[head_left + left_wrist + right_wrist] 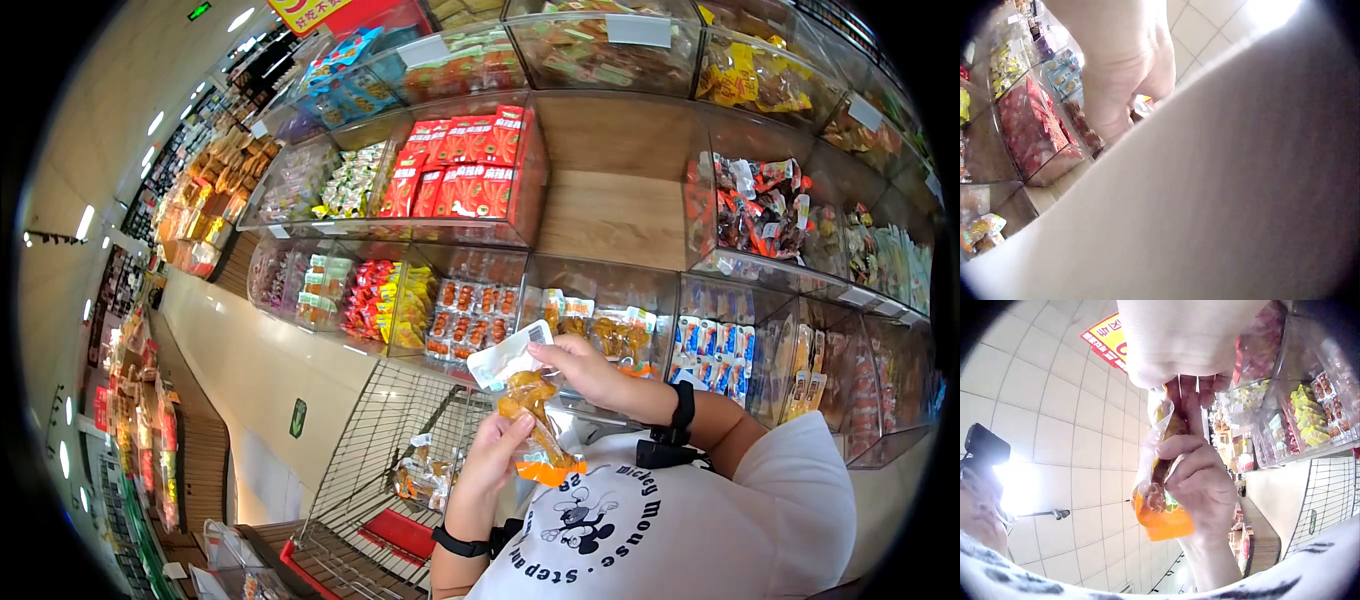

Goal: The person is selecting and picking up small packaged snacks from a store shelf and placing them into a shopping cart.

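Both hands hold a clear pack of brown, drumstick-shaped meat point(528, 395) with a white top and an orange lower end. My right hand point(585, 372) pinches the white upper end. Lower down, my left hand point(490, 450) grips the pack's side, thumb across the front. From the right wrist, the left hand point(1200, 475) shows curled fingers on the pack point(1163, 515) just above its orange end, beneath my right hand point(1188, 344). White cloth covers much of the left wrist view, where the left hand point(1125, 75) shows only partly.
A shopping cart point(345, 450) stands below the hands with clear packs point(425, 475) in it. Clear bins line the shelves ahead, among them one with similar meat packs point(620, 335), one with red packets point(465, 165) and one with blue-and-white packets point(712, 350).
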Demonstrator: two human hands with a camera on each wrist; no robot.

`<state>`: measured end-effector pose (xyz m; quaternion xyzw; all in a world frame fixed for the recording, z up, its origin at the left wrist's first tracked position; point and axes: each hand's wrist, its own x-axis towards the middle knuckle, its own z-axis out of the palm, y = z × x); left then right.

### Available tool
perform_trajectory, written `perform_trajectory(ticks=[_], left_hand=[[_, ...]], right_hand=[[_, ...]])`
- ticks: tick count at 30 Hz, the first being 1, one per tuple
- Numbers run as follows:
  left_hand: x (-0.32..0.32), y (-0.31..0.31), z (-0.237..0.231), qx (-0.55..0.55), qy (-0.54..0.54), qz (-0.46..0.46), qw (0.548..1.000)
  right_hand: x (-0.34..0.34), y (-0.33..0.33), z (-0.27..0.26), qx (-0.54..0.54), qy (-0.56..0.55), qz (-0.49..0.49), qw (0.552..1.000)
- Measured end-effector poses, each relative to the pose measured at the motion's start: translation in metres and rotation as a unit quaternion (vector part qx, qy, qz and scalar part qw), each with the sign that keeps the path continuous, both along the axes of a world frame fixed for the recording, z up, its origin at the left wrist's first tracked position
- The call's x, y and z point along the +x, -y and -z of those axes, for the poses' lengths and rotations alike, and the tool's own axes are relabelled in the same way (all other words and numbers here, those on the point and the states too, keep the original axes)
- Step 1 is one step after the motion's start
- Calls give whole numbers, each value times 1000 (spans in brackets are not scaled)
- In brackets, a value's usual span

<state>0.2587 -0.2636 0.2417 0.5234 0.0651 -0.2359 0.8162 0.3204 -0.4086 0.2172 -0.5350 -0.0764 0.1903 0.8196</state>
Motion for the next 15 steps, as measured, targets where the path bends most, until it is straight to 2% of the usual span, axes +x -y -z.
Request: perform_trajectory(ticks=[2, 5, 6, 9, 10, 11, 12, 13, 15], left_hand=[[3, 4, 4, -5, 11, 7, 1000], [15, 13, 25, 28, 30, -46, 998], [22, 16, 38, 34, 19, -74, 996], [34, 9, 54, -192, -116, -55, 973], [37, 13, 58, -191, -137, -48, 971], [39, 16, 71, -241, -149, -6, 959], [40, 16, 92, -291, -163, 38, 942], [42, 19, 108, -339, -179, 81, 920], [45, 34, 138, -327, -232, 129, 907]], right_hand=[[2, 4, 2, 6, -13, 5, 1000], [4, 6, 13, -18, -8, 88, 996], [4, 12, 13, -64, 22, 78, 995], [0, 16, 25, -15, 105, 80, 991], [-4, 18, 31, -27, 116, 68, 990], [-6, 11, 65, -38, 108, 90, 989], [-9, 16, 81, 65, -33, -13, 997], [-13, 21, 94, 171, -169, -113, 964], [-20, 23, 125, 212, -225, -58, 949]])
